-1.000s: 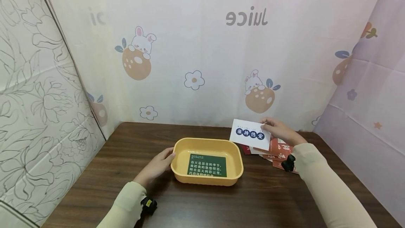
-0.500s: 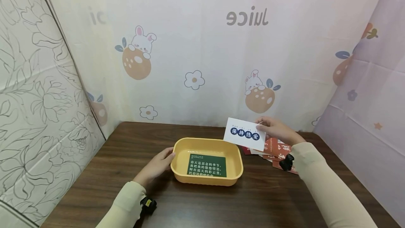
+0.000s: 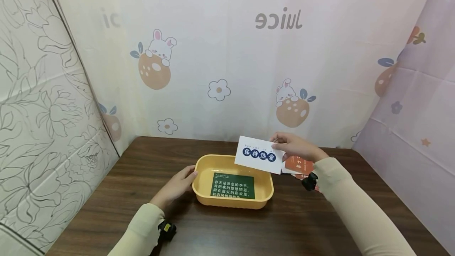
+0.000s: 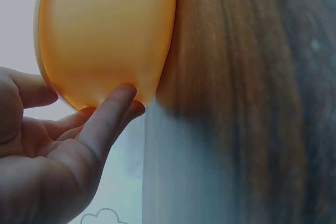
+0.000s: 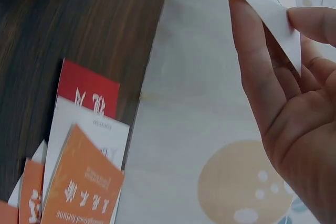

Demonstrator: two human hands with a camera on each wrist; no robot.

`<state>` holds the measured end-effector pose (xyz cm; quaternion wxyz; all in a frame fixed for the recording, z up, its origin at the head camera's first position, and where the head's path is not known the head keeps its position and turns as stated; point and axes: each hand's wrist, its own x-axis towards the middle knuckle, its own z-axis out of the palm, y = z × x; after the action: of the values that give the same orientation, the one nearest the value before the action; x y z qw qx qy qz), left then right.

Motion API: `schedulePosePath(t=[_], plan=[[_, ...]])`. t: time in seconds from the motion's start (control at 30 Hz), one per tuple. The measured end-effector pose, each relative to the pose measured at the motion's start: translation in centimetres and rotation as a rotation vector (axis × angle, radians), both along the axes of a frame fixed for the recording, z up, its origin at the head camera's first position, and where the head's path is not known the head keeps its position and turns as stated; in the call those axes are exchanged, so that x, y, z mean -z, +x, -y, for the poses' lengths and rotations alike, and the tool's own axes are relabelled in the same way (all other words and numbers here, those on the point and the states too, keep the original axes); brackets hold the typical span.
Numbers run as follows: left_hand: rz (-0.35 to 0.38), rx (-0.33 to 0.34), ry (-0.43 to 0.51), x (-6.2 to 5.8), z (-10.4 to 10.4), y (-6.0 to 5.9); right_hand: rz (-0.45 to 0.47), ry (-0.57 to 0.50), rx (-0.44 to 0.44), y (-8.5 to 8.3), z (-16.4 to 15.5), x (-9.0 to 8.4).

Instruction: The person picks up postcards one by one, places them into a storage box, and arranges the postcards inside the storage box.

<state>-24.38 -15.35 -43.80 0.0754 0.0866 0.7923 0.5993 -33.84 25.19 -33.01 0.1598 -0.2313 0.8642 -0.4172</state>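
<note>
- Right hand (image 3: 296,147): fingers (image 5: 252,72) clamped on right edge of white rectangular paper card with blue round characters (image 3: 259,155).
- White card held in the air, tilted, over the 1 o'clock corner of the yellow plastic oblong tub (image 3: 232,202).
- Left hand (image 3: 175,187): fingers (image 4: 113,111) straight, slightly apart, pressed against tub's outer wall at 9 o'clock.
- Dark green rectangular card with white text (image 3: 233,185) lying flat on tub floor.
- Loose pile of red and orange paper cards (image 5: 79,166) on dark wooden counter (image 3: 227,228), at 3 o'clock of tub.
</note>
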Motion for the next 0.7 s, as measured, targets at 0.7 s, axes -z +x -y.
schedulePosePath(t=[0.7], plan=[[-0.002,-0.011,-0.025,-0.1,-0.1,0.1,0.011,0.106,-0.147,-0.4,4.9,1.0]])
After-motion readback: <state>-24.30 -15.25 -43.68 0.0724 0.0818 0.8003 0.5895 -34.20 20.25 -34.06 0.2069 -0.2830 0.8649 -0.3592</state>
